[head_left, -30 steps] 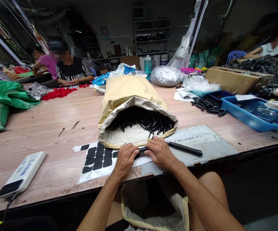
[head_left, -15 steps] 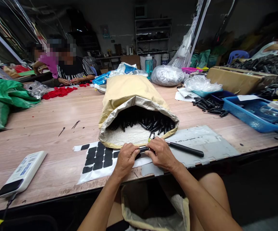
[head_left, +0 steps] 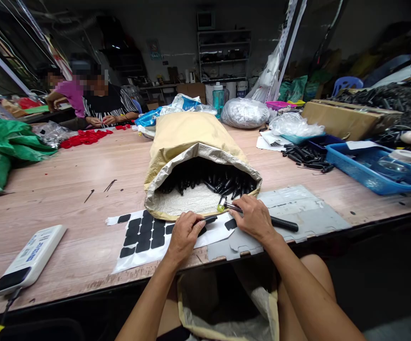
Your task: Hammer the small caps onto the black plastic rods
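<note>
My left hand [head_left: 184,235] is closed on a small black tapered piece [head_left: 210,219], whose tip sticks out to the right. Over the shaft of a small hammer [head_left: 284,224] is my right hand [head_left: 254,217], its fingers curled round the metal. The hammer's pale head with a yellow-green face lies by the sack mouth. A sheet of black stickers [head_left: 144,235] lies beneath and left of my left hand. Just beyond both hands, a tan sack [head_left: 191,128] lies on its side, mouth toward me, with many black pieces [head_left: 223,180] inside.
A grey board [head_left: 308,213] lies under the hammer. At right are a blue basket [head_left: 379,182] and loose black parts [head_left: 303,156]. A white power bank [head_left: 31,258] lies left. Another open sack [head_left: 226,317] is at my lap. Two people sit across the table near red pieces [head_left: 84,137].
My right hand has left the black piece and moved right onto the hammer's shaft. The left hand keeps the black piece in about the same place. The view has shifted slightly.
</note>
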The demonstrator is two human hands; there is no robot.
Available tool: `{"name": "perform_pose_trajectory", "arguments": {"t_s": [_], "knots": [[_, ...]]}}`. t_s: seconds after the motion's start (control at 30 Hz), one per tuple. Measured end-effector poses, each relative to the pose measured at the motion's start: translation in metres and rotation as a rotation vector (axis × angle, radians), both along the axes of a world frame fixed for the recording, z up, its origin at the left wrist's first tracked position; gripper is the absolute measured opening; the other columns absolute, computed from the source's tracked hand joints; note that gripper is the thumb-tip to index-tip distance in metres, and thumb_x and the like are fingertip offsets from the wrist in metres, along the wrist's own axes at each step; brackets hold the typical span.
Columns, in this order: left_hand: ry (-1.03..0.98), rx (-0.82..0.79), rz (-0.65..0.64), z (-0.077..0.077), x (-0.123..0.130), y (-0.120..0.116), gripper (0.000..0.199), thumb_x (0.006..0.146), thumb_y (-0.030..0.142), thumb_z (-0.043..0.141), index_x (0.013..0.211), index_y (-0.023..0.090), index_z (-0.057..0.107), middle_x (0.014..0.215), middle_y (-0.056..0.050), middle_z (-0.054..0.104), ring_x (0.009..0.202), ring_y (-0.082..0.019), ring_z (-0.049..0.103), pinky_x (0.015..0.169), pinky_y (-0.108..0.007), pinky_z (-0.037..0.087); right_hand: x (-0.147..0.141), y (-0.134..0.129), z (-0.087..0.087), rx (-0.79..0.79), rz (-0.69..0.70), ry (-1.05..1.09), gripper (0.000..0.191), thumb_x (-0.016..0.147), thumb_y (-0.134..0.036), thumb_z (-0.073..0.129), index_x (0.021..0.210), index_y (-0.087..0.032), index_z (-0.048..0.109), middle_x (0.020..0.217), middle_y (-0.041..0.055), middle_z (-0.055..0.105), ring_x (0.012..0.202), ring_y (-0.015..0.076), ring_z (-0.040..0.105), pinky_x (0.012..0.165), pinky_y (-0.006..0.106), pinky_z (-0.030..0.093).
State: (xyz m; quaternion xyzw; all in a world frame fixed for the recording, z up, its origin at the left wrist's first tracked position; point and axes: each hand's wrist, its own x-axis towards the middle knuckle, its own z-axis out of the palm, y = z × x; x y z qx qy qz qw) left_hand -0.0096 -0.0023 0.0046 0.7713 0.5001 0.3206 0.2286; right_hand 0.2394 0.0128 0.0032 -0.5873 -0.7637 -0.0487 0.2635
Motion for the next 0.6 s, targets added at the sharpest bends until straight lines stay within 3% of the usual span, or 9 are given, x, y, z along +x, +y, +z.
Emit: {"name": "perform_pose_trajectory", "arguments": {"t_s": [0.27,0.6], "knots": [[-0.047,-0.015,0.033,-0.0021,-0.0005,-0.0009,0.013,0.095,0.030,0.055,0.100,0.023,0.064,0.100,-0.004,0.065,0.098,-0.022,0.057,0.090,-0.038,0.043,-0.0038,-0.0020,-0.0033,0.008,-0.009,-0.061,0.015,0.095,-0.032,0.057,0.099,-0.022,0.067,0.094,0.0062,0.062,0.096,0.0222,0.053,0.082,0.033,0.037],[0.041,-0.008,0.006,-0.0014,0.0004,-0.0004,0.026,0.101,0.036,0.045,0.092,0.023,0.066,0.093,-0.003,0.067,0.094,-0.022,0.057,0.088,-0.038,0.043,-0.0030,-0.0023,-0.0065,0.036,-0.011,-0.049,0.014,0.094,-0.030,0.057,0.099,-0.022,0.067,0.093,0.0061,0.062,0.095,0.0220,0.053,0.080,0.032,0.036]]}}
